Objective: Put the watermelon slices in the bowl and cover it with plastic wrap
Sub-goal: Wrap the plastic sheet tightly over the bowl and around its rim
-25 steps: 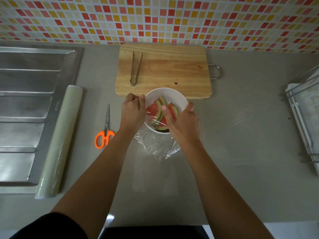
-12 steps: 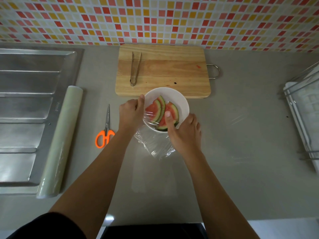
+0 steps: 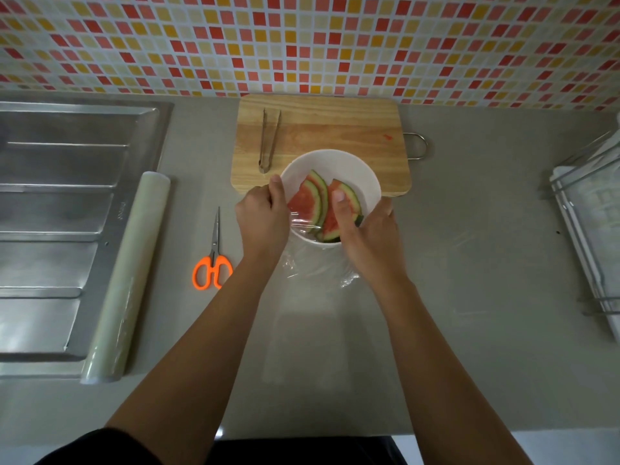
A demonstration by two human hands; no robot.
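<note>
A white bowl (image 3: pixel 355 169) stands on the counter against the front edge of the cutting board, with watermelon slices (image 3: pixel 307 204) in it. A sheet of clear plastic wrap (image 3: pixel 315 266) lies crumpled under and in front of the bowl, and its edge is drawn up over the near part of the slices. My left hand (image 3: pixel 263 216) pinches the wrap at the bowl's left rim. My right hand (image 3: pixel 365 229) holds the bowl's right near side, with its thumb laid over the slices and the wrap.
A wooden cutting board (image 3: pixel 335 129) behind the bowl carries metal tongs (image 3: pixel 269 144). Orange-handled scissors (image 3: pixel 213 260) and a roll of plastic wrap (image 3: pixel 129 273) lie to the left, beside the steel sink drainer (image 3: pixel 60 203). A wire dish rack (image 3: pixel 590 223) stands at the right.
My right hand slid from over the bowl to its right near side, thumb still on the slices. The left hand shifted a little along the left rim with the wrap.
</note>
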